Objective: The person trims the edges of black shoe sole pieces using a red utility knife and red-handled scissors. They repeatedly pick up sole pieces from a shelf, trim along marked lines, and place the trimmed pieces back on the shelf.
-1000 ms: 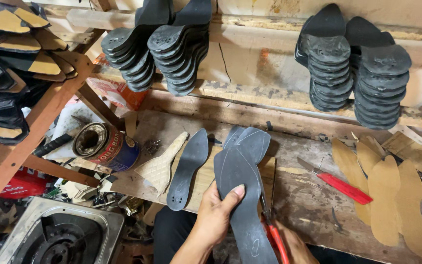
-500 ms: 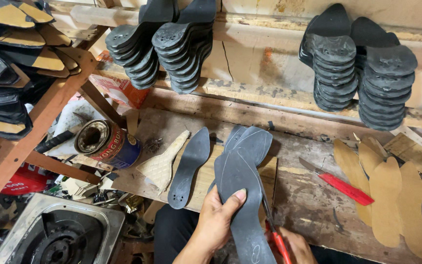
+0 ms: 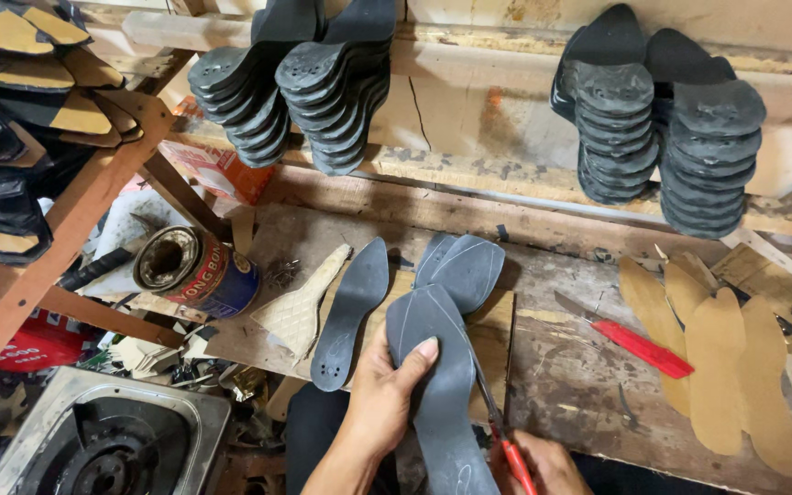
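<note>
The grey sole sheet (image 3: 440,385) is held low in the middle of the view, above the front edge of the desk (image 3: 579,367), with its long axis running from the bottom of the frame up and slightly leftward, the rounded end pointing away from the person. A pale outline is seen traced along its surface.

From the left: stacked soles with tan faces are kept on a wooden rack (image 3: 38,247), and an open metal tin (image 3: 196,270) is laid on its side just beside it. A quilted beige piece (image 3: 302,302) and a dark insole (image 3: 350,312) are laid next to each other, near the sheet's left edge. A second grey piece (image 3: 462,270) is partly covered by the sheet's far end.

The sheet is clasped by the left hand (image 3: 382,399) — thumb laid across its top face, the remaining fingers hidden beneath, so the grip is pinched on the sheet's left edge. The right hand (image 3: 543,463) is closed around red-handled scissors (image 3: 504,440), whose blades are set against the sheet's right edge. The sheet thus lies between both hands, the left being further up its length.

Further right, a red-handled knife (image 3: 630,339) and tan insoles (image 3: 717,367) are laid on the desk — well apart from the hands. Black sole stacks (image 3: 662,128) are hung above.
</note>
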